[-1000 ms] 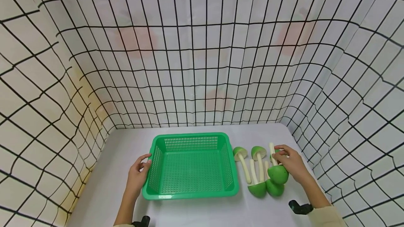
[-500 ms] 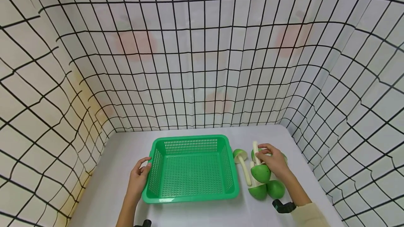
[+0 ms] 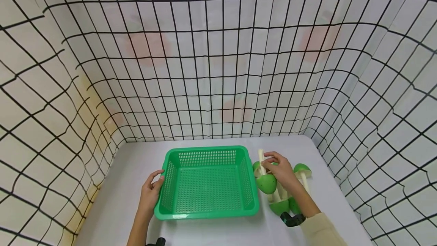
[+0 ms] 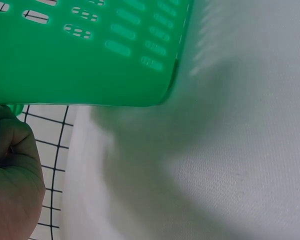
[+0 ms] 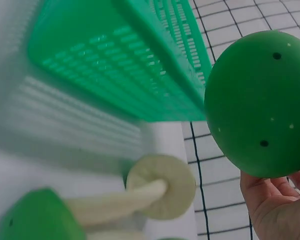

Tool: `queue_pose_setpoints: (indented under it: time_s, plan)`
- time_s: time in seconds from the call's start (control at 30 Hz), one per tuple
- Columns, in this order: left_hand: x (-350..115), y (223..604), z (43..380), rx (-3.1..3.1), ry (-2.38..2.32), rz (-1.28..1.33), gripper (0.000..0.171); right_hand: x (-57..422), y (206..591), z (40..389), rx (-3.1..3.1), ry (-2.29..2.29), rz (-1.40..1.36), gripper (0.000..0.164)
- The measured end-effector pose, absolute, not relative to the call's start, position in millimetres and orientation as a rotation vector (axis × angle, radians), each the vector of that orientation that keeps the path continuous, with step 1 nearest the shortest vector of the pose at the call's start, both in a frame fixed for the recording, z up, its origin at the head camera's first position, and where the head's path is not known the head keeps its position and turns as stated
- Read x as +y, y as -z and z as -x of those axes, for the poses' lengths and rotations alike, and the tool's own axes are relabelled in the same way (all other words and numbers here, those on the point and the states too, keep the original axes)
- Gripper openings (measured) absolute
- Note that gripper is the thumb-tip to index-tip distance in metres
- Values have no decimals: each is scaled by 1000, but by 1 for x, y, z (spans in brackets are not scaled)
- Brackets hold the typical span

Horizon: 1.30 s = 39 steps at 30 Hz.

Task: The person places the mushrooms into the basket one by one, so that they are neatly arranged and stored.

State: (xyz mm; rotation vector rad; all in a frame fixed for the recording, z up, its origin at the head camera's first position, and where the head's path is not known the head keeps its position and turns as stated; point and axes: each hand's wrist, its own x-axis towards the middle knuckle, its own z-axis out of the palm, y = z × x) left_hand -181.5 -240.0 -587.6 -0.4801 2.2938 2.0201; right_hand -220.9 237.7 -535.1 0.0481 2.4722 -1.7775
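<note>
A: What stands at far left?

B: A black cord net (image 3: 222,48), square-meshed with wavering lines, rises along the left edge of a white table (image 3: 205,232), whose surface shows a fine grain in the left wrist view. Beside it, a bare left hand (image 3: 150,193) grips the left rim of a green basket (image 3: 206,191), thumb and fingers curled at the edge.

A: And the basket itself?

B: Glossy plastic, rectangular with rounded corners. Its walls are cut with rows of slots, its floor perforated in a fine grid. It sits on the table, its back rim toward the far edge.

A: What's by its right rim?

B: A lifted mushroom (image 3: 267,183), its smooth green dome turned down and dark-specked, its ivory stem pointing up. The right hand (image 3: 278,170) pinches that stem between thumb and fingers. Whether cap and basket touch, I cannot tell.

A: Farther right?

B: Other mushrooms (image 3: 279,207) lie between the basket and the table's right edge, partly hidden by hand and forearm. The rightmost points its cap to the far edge. The right wrist view shows another's flat, cream, disc-shaped underside. A beige sleeve (image 3: 319,231) covers the forearm.
</note>
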Motion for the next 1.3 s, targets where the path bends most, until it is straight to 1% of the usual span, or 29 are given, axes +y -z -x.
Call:
queue_pose_setpoints:
  time_s: [0.23, 0.37, 0.43, 0.53, 0.97, 1.3]
  plan:
    - [-240, 599, 184, 2347, -2034, 451, 40, 213, 522, 224, 2429, 1822, -22, 43]
    - [-241, 602, 183, 2355, -2045, 449, 39, 205, 527, 230, 2388, 1857, -4, 43]
    - [-241, 601, 184, 2352, -2049, 450, 39, 202, 536, 235, 2393, 1865, 0, 42]
    - [-240, 602, 185, 2358, -2048, 458, 38, 194, 537, 237, 2383, 1857, 13, 42]
    - [-241, 601, 183, 2383, -2031, 442, 34, 153, 552, 239, 2350, 1851, 48, 41]
    - [-244, 605, 185, 2337, -2031, 446, 37, 123, 557, 238, 2321, 1850, 87, 40]
